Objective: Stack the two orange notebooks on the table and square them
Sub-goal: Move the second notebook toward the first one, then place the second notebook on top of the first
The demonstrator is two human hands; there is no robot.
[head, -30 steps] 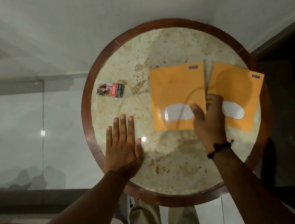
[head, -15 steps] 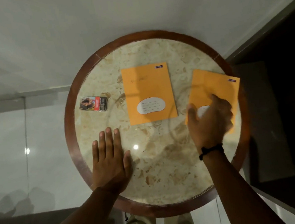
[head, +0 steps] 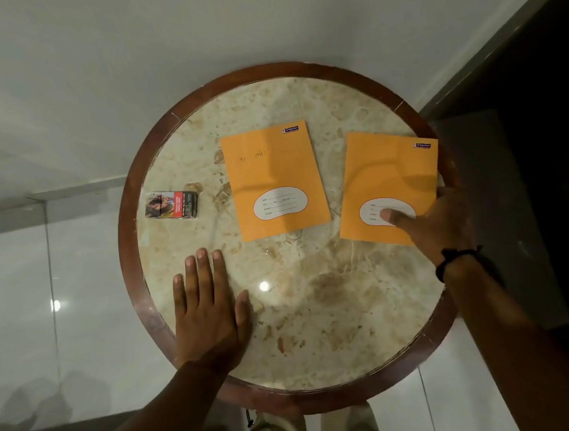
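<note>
Head view: one orange paper-covered notebook (head: 274, 178) lies mid-counter; its twin (head: 387, 172) sits at the round marble counter's (head: 132, 263) right edge, near corner pinched by the right hand (head: 438, 222). Left hand (head: 209, 311) rests flat. Both look light, floppy, slippery.

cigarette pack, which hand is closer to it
Left. The left hand lies flat on the table just short of the cigarette pack, apart from it; the right hand holds the right notebook, far across.
</note>
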